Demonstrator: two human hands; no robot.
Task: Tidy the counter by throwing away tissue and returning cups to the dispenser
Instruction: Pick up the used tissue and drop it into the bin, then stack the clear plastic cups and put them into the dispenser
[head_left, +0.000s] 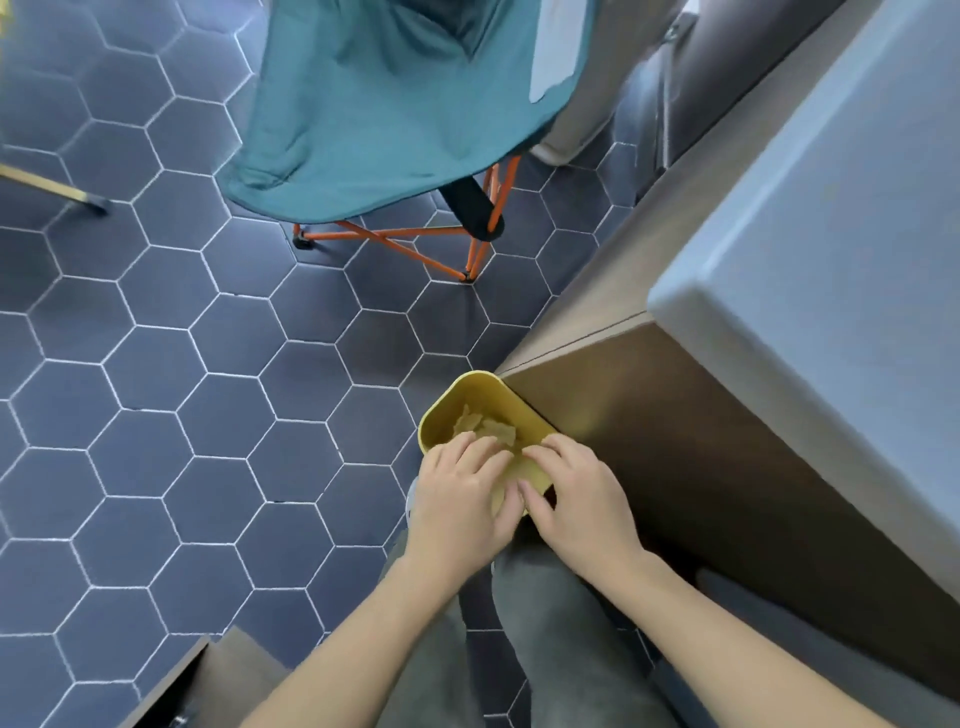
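Observation:
A small yellow bin (467, 395) stands on the floor against the corner of the wooden counter cabinet. Crumpled tissue (480, 428) lies inside it. My left hand (460, 499) and my right hand (576, 493) hover side by side over the bin's near rim, palms down, fingers spread and pointing into the opening. Nothing shows in either hand, though the undersides of the palms are hidden. No cups or dispenser are in view.
The grey countertop (831, 234) runs along the right above a brown cabinet (701, 441). A teal folding chair (384, 114) on orange legs stands on the dark hexagon-tiled floor (182, 364) ahead. My grey-trousered legs are below the hands.

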